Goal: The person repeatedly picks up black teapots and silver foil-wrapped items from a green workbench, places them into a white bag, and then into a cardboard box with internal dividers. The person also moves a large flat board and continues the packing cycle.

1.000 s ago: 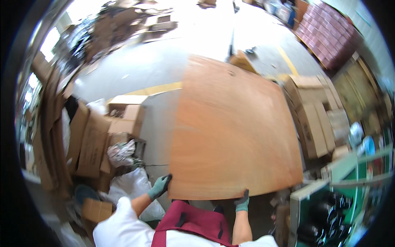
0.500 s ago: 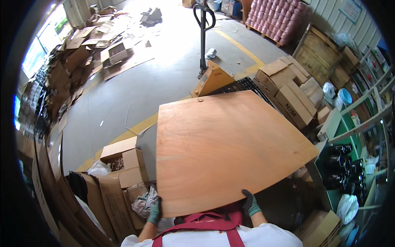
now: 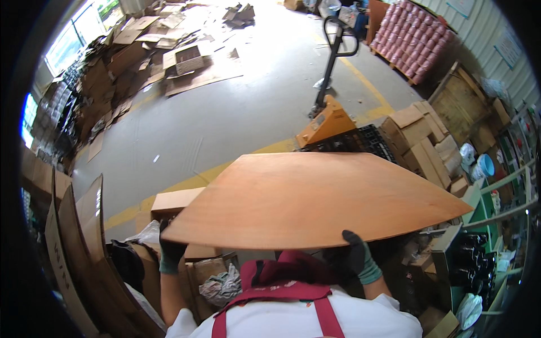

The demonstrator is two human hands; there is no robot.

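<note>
A large tan plywood board (image 3: 321, 200) stretches out in front of me, its near edge raised at chest height. At its near left corner, my left hand (image 3: 171, 245), in a dark glove with a green cuff, is closed on the edge. Further right along the same edge, my right hand (image 3: 357, 253) grips it in a matching glove, thumb on top. The fingers under the board are hidden. Beyond the far edge stand a yellow pallet jack (image 3: 328, 121) with an upright black handle and a black plastic pallet (image 3: 369, 142).
Cardboard boxes (image 3: 425, 146) lie at the right, near a green shelf (image 3: 445, 253) with dark glossy items. Upright cardboard sheets (image 3: 84, 236) and an open carton (image 3: 174, 200) are at my left. Flattened cardboard (image 3: 135, 34) heaps up far left; a pink stack (image 3: 411, 39) stands far right.
The board's near edge has risen away from me and the board now looks flatter. Both hands have gone up with it, the left one also outward. The view has shifted left.
</note>
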